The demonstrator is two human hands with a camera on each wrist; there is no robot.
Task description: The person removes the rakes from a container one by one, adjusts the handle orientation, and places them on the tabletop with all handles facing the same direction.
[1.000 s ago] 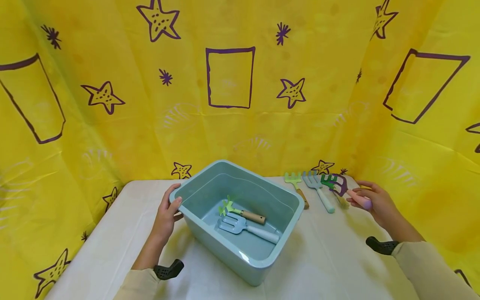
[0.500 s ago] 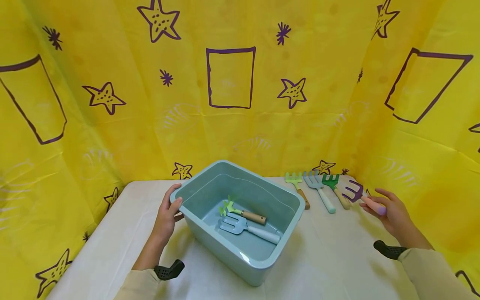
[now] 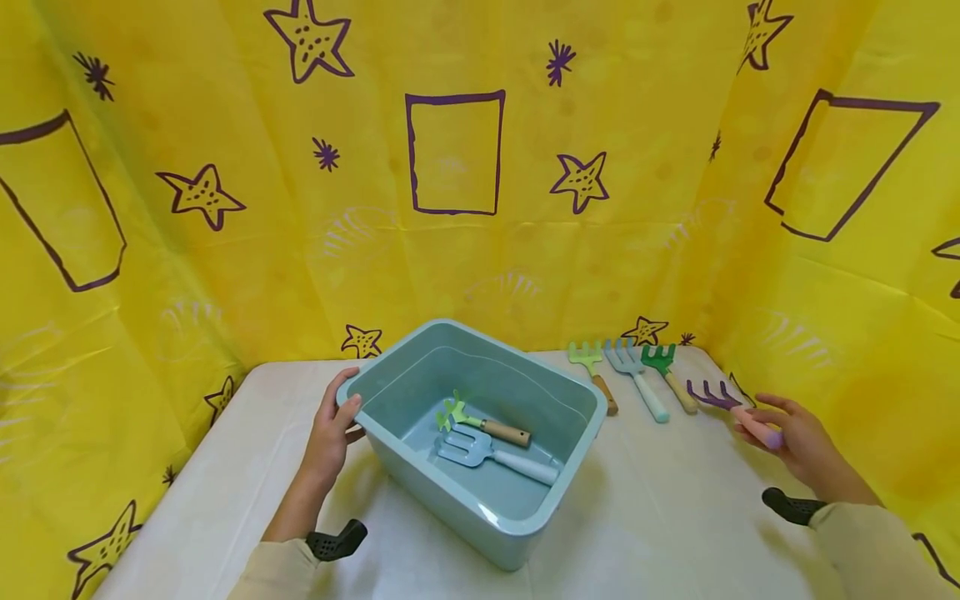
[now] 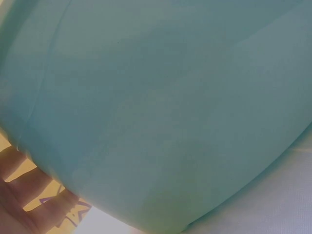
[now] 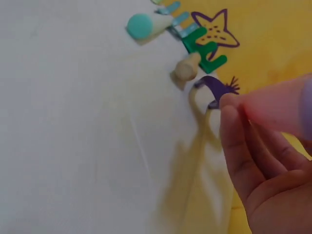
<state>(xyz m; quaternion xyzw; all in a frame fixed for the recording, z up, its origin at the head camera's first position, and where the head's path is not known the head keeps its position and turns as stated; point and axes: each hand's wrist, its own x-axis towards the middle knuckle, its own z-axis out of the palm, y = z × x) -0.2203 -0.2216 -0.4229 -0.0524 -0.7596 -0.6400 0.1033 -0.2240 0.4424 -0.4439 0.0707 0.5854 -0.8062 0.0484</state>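
My left hand (image 3: 328,433) grips the left corner of a blue-green plastic tub (image 3: 442,492), thumb over the rim and fingers outside. Lying in the tub are a light blue garden hand fork (image 3: 525,467) and a light green hand rake (image 3: 504,432) with a wooden handle. Between its fingers my right hand (image 3: 806,442) holds a purple-tined hand rake (image 3: 756,425) by its pink and lilac handle. The tines point left, low at the table's right edge. In the right wrist view, the pink handle (image 5: 278,105) hides part of the tines, whose shadow falls on the tabletop.
Along the back right of the white-covered table (image 3: 637,517) lie a light green rake (image 3: 603,393), a blue fork (image 3: 651,398) and a dark green rake (image 3: 681,392), side by side. Yellow patterned curtains (image 3: 457,275) rise behind the table and at both sides.
My right hand has moved right and nearer with the purple rake, away from the dark green rake it overlapped. The rake's tines have tipped. My left hand and the tub stay in place.
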